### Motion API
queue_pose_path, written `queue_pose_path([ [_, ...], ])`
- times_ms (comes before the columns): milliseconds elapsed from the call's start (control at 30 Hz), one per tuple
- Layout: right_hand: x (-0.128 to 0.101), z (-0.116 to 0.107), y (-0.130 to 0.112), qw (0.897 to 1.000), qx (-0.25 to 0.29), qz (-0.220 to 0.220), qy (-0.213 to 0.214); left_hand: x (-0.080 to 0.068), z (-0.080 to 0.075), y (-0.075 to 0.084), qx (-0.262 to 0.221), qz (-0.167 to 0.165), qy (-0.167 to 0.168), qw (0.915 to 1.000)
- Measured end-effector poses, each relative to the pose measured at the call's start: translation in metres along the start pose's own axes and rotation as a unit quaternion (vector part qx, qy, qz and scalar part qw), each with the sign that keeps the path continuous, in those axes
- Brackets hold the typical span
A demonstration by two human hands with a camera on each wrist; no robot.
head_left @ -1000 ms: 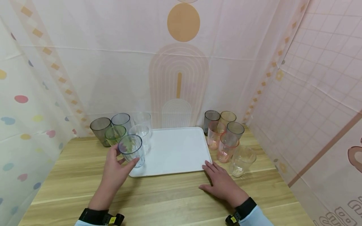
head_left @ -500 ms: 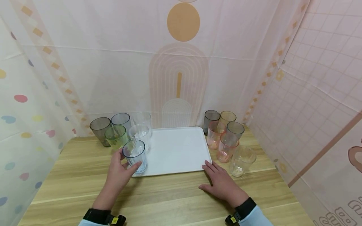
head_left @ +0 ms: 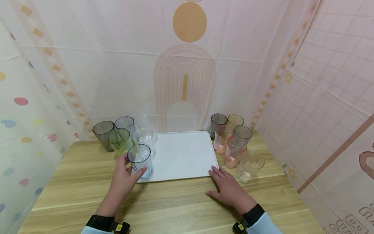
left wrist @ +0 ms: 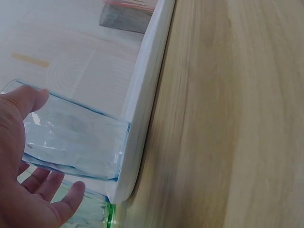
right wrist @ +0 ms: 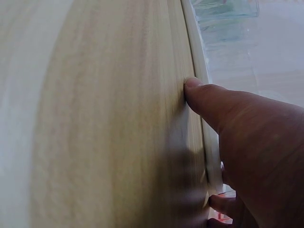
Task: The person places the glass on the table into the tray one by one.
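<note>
Head camera is looking forward and down from above the near edge of the white tray. Left wrist camera is sitting very close at the tray's near-left corner. Right wrist view, blurred, is probably hugging its near-right edge. All three are sharing the tray.

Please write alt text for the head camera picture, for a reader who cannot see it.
A person's left hand grips a clear bluish plastic cup standing on the near left corner of a white rectangular tray on a wooden table. Their right hand lies flat at the tray's near right corner, with groups of coloured cups either side.
</note>
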State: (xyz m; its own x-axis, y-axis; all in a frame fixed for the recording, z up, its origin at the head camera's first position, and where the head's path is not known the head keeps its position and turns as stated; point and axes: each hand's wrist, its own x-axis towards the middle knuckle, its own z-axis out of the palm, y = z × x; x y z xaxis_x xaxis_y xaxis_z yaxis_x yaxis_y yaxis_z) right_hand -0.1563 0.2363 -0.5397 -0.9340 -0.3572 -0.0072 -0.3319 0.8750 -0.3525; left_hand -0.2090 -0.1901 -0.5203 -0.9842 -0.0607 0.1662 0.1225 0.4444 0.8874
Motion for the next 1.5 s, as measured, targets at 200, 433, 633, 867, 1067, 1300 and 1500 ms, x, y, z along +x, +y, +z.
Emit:
queue_pose_path([
  [200,0.001,0.001,0.001,1.0,0.002,-0.001,0.001,0.002,-0.009,-0.011,0.048,0.056,-0.016,0.9972],
  [433,0.0,0.0,0.001,1.0,0.0,0.0,-0.002,0.003,-0.024,-0.034,0.209,0.116,-0.09,0.9667],
  [633,0.0,0.0,0.001,1.0,0.003,0.001,-0.005,0.0,-0.02,-0.042,0.314,0.113,-0.135,0.933],
  [867,0.001,0.001,0.002,1.0,-0.002,0.002,-0.009,0.0,-0.017,-0.039,0.356,0.077,-0.156,0.9183],
  [1067,0.002,0.001,0.002,1.0,-0.005,0.002,-0.007,0.0,-0.017,-0.036,0.363,0.064,-0.165,0.9148],
  [1300,-0.002,0.001,0.001,1.0,0.009,-0.005,0.003,0.001,-0.018,-0.036,0.365,0.058,-0.169,0.9137],
  [1500,-0.029,-0.004,0.001,0.996,0.012,-0.015,0.084,0.001,-0.017,-0.037,0.366,0.057,-0.169,0.9134],
])
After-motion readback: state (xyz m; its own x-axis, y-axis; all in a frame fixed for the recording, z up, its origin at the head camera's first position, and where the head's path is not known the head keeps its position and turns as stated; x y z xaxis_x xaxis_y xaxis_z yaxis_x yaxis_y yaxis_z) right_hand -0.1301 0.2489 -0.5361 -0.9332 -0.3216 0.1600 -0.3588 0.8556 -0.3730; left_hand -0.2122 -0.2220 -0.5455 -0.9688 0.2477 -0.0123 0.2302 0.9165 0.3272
